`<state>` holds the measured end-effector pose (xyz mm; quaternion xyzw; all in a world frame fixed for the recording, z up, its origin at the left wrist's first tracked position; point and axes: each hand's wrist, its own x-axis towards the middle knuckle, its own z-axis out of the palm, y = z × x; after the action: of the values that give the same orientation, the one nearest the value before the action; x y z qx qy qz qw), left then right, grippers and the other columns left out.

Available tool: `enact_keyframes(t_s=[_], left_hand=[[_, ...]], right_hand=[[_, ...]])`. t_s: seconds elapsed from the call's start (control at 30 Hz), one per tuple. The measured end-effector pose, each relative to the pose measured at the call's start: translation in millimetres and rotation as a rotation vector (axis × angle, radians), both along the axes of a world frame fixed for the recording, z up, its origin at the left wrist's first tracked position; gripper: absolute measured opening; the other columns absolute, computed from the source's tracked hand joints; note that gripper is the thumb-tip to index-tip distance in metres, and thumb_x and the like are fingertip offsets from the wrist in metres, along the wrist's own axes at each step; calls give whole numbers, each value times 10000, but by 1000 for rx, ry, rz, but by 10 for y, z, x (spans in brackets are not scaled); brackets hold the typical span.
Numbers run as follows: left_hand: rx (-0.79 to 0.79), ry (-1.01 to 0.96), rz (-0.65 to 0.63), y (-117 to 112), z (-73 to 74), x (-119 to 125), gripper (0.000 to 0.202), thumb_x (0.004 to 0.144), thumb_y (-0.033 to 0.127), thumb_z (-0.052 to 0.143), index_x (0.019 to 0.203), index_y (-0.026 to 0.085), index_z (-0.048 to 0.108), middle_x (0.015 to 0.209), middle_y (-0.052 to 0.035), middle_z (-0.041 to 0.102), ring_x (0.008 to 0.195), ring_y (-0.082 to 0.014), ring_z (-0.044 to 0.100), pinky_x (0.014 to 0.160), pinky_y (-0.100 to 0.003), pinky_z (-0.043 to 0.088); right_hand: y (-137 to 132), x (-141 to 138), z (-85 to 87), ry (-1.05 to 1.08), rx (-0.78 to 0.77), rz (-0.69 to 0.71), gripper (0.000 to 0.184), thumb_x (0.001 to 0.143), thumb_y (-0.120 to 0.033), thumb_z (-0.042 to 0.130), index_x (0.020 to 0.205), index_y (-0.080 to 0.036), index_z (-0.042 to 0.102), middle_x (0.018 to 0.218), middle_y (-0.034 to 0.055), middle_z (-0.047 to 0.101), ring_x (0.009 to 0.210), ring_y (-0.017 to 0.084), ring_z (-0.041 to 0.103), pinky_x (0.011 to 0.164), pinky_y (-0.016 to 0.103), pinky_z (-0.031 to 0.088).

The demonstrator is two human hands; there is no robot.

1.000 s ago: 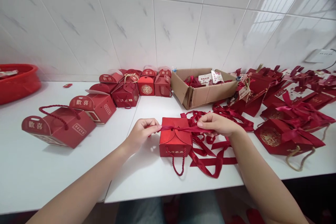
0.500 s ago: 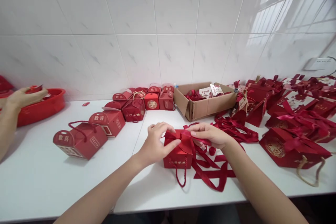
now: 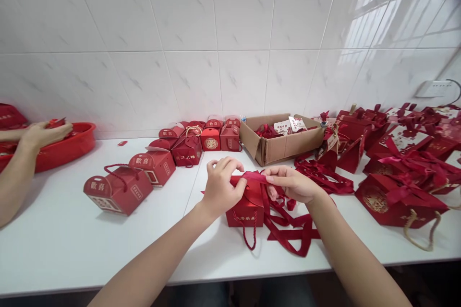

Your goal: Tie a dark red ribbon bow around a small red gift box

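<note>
Your hands are in close over the lid now; a second ago they stood apart on either side, pulling the ribbon taut across it. Only a short span shows between them. Reads as shaping rather than tensioning; no finished bow visible on this one.

Left hand: thumb and index pinching the ribbon, other fingers loosely bent. Right hand: same pinch on the ribbon at the other end of the span, rest of the hand half curled. Small red box sits upright on the table below your fingers, rope handle hanging at the front, loose ribbon lengths just to its right.

Also new: a co-worker's hand over the red basin, far left.

Text: 歡喜 on the end flaps of the handled box and its neighbour. Your box has gold characters on the front, partly covered by the handle, can't read them all. White cards in the carton: print too small. No brand I can make out.
</note>
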<state>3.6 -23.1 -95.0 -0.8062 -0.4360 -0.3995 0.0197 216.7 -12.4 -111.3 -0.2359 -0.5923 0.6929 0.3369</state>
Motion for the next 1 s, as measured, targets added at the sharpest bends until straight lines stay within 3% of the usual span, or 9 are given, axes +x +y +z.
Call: enact_keyframes(t_s=[0.1, 0.17, 0.27, 0.4, 0.47, 0.57, 0.67, 0.87, 1.0], left_hand=[[17, 45, 37, -13, -19, 3, 110, 712, 125, 497, 664, 193, 425, 720, 10, 569, 746, -165, 519, 838, -371, 276], [16, 82, 30, -15, -43, 8, 158, 732, 142, 493, 611, 182, 400, 664, 12, 528, 710, -162, 481, 804, -365, 274], [-34, 59, 1, -4, -77, 12, 192, 770, 162, 471, 598, 173, 385, 640, 14, 489, 692, -154, 445, 784, -358, 271], [-141, -72, -28, 24, -87, 10, 210, 776, 154, 454, 588, 168, 363, 626, 25, 458, 679, -141, 421, 793, -356, 269], [-176, -100, -41, 37, -76, 7, 213, 773, 158, 460, 582, 166, 365, 616, 33, 446, 670, -134, 423, 802, -356, 270], [-227, -136, -58, 52, -38, 4, 229, 759, 153, 471, 563, 166, 354, 597, 40, 438, 649, -124, 435, 786, -333, 296], [-274, -178, -79, 57, 17, 8, 241, 761, 158, 477, 552, 172, 356, 586, 41, 443, 629, -118, 450, 720, -289, 332], [-277, -206, -98, 58, 94, 3, 239, 762, 159, 504, 551, 174, 392, 603, 38, 477, 651, -121, 473, 698, -268, 344], [-255, -199, -90, 77, 117, -24, 232, 748, 153, 536, 546, 169, 423, 609, 41, 499, 663, -122, 486, 755, -286, 343]], right_hand=[[-41, 56, 26, -80, -55, 33, 238, 846, -357, 632, 770, -145, 556, 582, 6, 627, 432, 83, 549, 316, 135, 286], [-66, 113, 45, -117, -51, 47, 247, 825, -359, 655, 758, -138, 567, 626, 21, 645, 476, 97, 584, 333, 142, 336], [-75, 246, 62, -156, 28, 27, 247, 817, -326, 670, 704, -117, 600, 617, 13, 631, 537, 82, 592, 507, 173, 467], [-49, 476, 89, -386, 147, 234, 328, 842, -394, 617, 695, -104, 660, 467, -7, 558, 403, 69, 478, 430, 184, 391], [-38, 542, 124, -552, 258, 272, 358, 845, -415, 605, 702, -99, 693, 498, 12, 578, 423, 71, 465, 421, 189, 357], [-30, 483, 191, -589, 391, 15, 343, 860, -432, 577, 816, -125, 723, 743, 62, 676, 668, 125, 586, 628, 224, 458], [-22, 258, 226, -474, 379, -191, 362, 861, -473, 553, 983, -163, 694, 967, 79, 676, 883, 186, 600, 804, 289, 462], [-40, -139, 142, -313, 447, -158, 257, 837, -421, 597, 805, -169, 640, 991, 48, 628, 854, 160, 556, 779, 279, 432], [-72, -245, 95, -166, 367, -203, 247, 824, -373, 627, 711, -157, 586, 1134, 54, 577, 942, 167, 556, 810, 276, 423]])
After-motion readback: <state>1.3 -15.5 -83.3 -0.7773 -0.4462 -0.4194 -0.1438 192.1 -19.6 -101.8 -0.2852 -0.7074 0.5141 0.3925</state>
